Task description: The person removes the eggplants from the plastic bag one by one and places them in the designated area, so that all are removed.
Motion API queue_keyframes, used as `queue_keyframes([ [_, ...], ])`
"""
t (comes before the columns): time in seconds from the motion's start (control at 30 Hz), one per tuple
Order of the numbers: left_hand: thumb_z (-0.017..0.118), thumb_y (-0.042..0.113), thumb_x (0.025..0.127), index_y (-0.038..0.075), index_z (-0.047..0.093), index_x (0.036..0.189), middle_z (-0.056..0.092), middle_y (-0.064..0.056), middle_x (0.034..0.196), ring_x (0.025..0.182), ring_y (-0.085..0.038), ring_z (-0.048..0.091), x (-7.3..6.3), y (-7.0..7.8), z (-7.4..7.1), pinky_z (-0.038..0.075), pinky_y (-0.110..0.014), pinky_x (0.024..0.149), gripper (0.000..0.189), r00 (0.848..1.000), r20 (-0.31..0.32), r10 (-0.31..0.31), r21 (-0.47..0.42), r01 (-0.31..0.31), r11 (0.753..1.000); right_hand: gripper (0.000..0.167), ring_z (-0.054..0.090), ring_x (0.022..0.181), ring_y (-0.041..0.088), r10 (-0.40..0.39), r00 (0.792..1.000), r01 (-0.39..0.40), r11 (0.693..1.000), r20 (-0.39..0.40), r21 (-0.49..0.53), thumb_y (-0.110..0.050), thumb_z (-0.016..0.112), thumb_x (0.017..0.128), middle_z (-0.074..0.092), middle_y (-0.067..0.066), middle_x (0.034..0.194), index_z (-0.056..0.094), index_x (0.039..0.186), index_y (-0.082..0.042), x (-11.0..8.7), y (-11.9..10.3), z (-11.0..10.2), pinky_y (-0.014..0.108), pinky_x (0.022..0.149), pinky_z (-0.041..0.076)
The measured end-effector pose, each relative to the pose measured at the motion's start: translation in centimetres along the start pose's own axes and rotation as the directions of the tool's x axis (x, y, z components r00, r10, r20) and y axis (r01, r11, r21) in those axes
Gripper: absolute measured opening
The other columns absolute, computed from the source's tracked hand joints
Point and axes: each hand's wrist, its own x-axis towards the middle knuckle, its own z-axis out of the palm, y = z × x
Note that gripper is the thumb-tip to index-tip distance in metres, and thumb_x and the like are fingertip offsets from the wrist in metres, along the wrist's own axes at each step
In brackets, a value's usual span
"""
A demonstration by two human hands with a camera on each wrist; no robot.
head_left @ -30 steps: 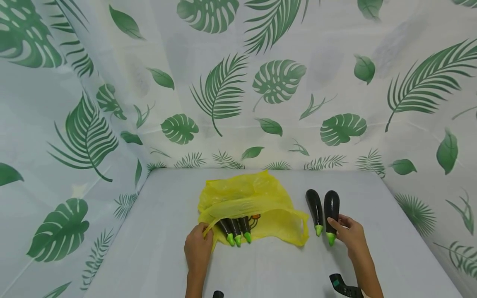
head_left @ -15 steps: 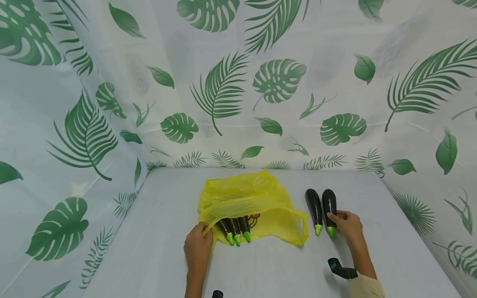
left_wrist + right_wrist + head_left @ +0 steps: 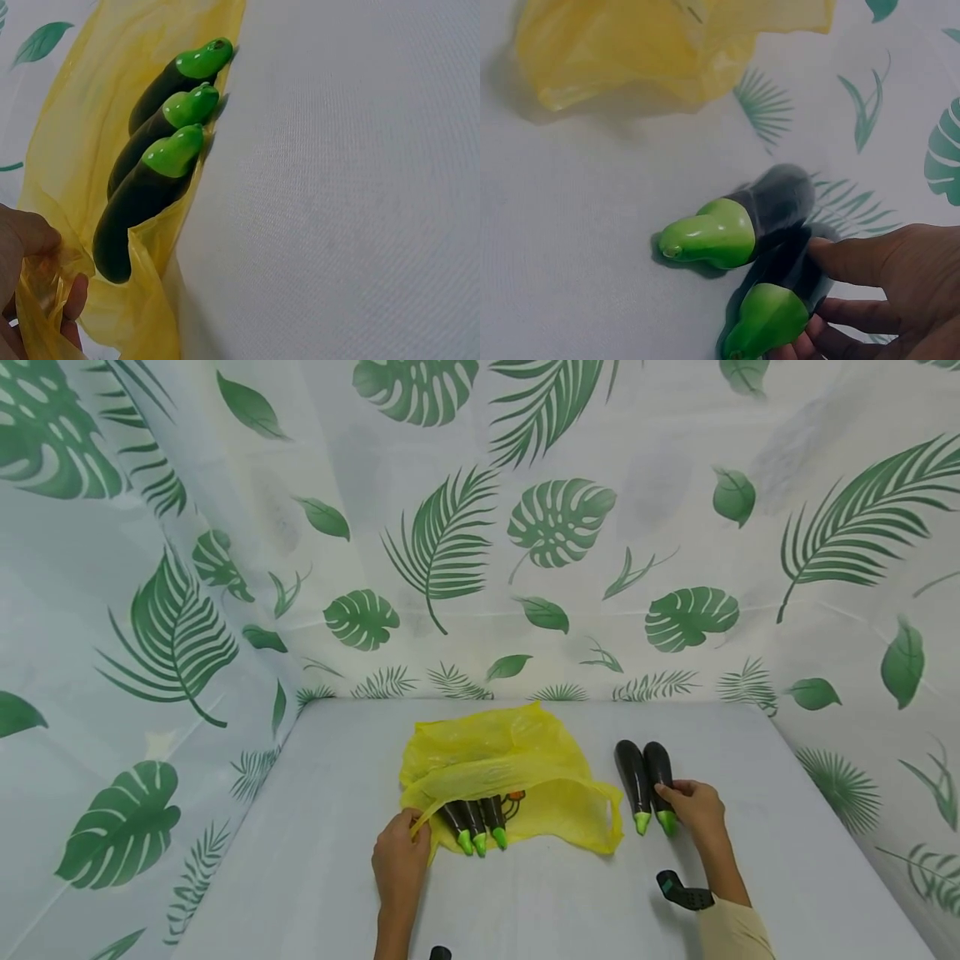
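Observation:
A yellow plastic bag (image 3: 495,735) lies on the table, its mouth facing the person. Three dark eggplants (image 3: 142,180) with green stem ends lie side by side in the mouth. My left hand (image 3: 401,860) pinches the bag's left edge between thumb and fingers. To the right of the bag, two more eggplants lie close together: a left eggplant (image 3: 633,781) and a right eggplant (image 3: 657,768). My right hand (image 3: 697,810) grips the right eggplant near its green end, thumb on top and fingers along its far side in the right wrist view.
A white-covered table (image 3: 540,902) carries everything. Leaf-printed sheeting (image 3: 480,560) rises behind it and along both sides. A black wrist device (image 3: 682,892) sits at the right wrist. An orange and dark print (image 3: 513,802) shows on the bag beside the bagged eggplants.
My right hand has moved the right eggplant a little leftward, up against its neighbour. My left hand and the bag stay put.

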Motion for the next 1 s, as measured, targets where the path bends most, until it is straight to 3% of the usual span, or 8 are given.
queue_keyframes([
  [0.33,0.069,0.01,0.082,0.008,0.072,0.087,0.068,-0.003,0.076,0.065,-0.017,0.063,0.03,0.1,-0.05,0.049,-0.033,0.056,0.006,1.0,-0.007,-0.002,-0.006,0.002,1.0,0.06,0.055,0.108,0.042,0.001,1.0,-0.001,1.0,-0.014,0.005,-0.034,0.06,0.093,0.053,0.034,0.126,0.049,0.131,0.012,-0.2,-0.27,0.19,0.047,0.085,0.051],
  [0.6,0.069,0.01,0.082,0.008,0.072,0.088,0.068,-0.002,0.076,0.065,-0.017,0.063,-0.17,0.03,-0.05,0.049,-0.032,0.055,0.006,1.0,0.0,-0.006,-0.01,0.006,1.0,0.059,0.059,0.102,0.041,-0.004,1.0,0.004,1.0,-0.019,0.002,-0.034,0.062,0.092,0.056,0.034,0.123,0.05,0.128,0.012,-0.29,-0.11,0.25,0.037,0.073,0.053],
  [1.0,0.07,0.01,0.083,0.007,0.072,0.088,0.068,-0.003,0.076,0.065,-0.016,0.063,-0.16,-0.05,-0.12,0.05,-0.031,0.056,0.007,1.0,0.003,-0.003,-0.009,0.003,1.0,0.064,0.057,0.111,0.043,0.011,1.0,-0.01,0.999,-0.014,0.047,-0.038,0.059,0.094,0.052,0.034,0.13,0.046,0.136,0.008,-0.34,0.5,0.33,0.039,0.077,0.055],
])
